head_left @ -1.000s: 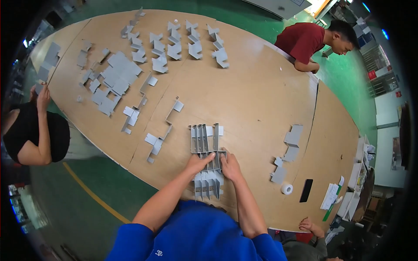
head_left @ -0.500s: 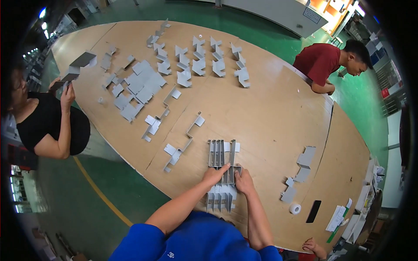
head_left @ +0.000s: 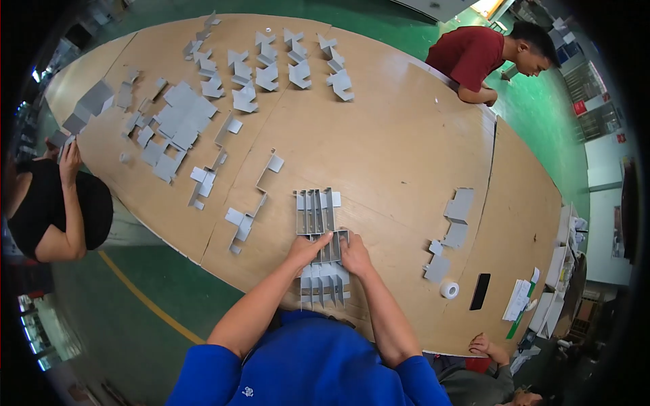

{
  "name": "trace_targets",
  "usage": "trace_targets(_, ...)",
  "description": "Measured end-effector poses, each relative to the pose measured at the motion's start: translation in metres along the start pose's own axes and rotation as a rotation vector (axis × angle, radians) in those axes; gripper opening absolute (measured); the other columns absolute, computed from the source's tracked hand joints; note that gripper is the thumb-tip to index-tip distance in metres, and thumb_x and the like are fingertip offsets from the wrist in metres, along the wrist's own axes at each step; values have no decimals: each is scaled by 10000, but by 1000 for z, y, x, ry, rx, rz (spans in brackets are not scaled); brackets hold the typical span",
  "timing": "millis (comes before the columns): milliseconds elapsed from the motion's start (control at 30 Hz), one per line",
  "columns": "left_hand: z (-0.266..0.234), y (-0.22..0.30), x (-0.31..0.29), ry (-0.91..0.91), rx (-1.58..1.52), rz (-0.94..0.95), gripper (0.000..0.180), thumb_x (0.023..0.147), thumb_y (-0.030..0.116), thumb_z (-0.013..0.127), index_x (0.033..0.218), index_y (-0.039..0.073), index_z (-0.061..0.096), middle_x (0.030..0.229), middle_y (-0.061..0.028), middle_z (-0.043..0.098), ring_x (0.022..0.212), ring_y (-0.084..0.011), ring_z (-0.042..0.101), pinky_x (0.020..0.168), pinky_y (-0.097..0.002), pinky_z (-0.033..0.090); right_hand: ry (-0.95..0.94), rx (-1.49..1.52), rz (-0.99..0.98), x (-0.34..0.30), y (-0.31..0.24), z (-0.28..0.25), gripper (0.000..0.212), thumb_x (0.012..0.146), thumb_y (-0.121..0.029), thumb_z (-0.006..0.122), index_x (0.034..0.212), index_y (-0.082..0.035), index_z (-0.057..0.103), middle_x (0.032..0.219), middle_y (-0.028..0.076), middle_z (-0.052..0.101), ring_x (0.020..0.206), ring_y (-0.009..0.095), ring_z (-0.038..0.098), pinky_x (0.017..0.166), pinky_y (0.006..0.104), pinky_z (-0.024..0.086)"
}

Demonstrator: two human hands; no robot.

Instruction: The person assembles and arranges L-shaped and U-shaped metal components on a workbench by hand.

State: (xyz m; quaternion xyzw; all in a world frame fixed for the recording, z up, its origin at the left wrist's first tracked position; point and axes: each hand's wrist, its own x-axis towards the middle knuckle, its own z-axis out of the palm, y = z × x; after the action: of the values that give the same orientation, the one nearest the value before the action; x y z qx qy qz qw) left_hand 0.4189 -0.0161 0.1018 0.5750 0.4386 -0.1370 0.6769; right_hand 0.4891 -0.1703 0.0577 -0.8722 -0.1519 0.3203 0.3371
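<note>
In front of me stands a row of bent grey sheet-metal brackets [head_left: 313, 211], nested side by side on edge. My left hand [head_left: 307, 249] is closed on the left side of the row's middle part, its thumb lying over the top edges. On the right side, my right hand [head_left: 355, 254] is closed round the outer edge of the same brackets, fingertips partly hidden. The brackets' near ends [head_left: 323, 292] fan out toward my body. To the left lies a separate bent bracket [head_left: 258, 201], touched by neither hand.
Rows of bent brackets [head_left: 299, 74] and a pile of flat grey pieces [head_left: 184, 116] occupy the far left of the brown tabletop [head_left: 379, 169]. At right lie another bracket [head_left: 458, 216], a white tape roll [head_left: 449, 289] and a black phone [head_left: 479, 291]. Co-workers are around the table; one holds a bracket [head_left: 93, 101].
The whole view has shifted. The rightmost bracket in my row now sits closer to the others, narrowing the gap. Both my hands stay on the row. The co-worker at left has moved the held bracket.
</note>
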Motion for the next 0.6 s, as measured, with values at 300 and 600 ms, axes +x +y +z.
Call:
trace_targets(300, 1, -2, -4, -125, -119, 54, 438, 824, 309, 815, 1131, 22, 689, 1039, -74, 708, 888, -149, 650, 776, -314, 524, -2, 271, -76, -2, 22, 7, 524, 993, -268, 452, 1454, -27, 397, 1259, 298, 547, 1197, 441, 526, 1068, 448, 391)
trace_targets(600, 20, 27, -72, -239, -14, 618, 495, 772, 204, 850, 1176, 8, 642, 1103, -79, 688, 1001, -164, 637, 875, -329, 523, 200, 284, -400, -91, -33, -75, 721, 877, -41, 499, 1539, -20, 215, 1290, 255, 443, 1201, 406, 459, 1090, 421, 342)
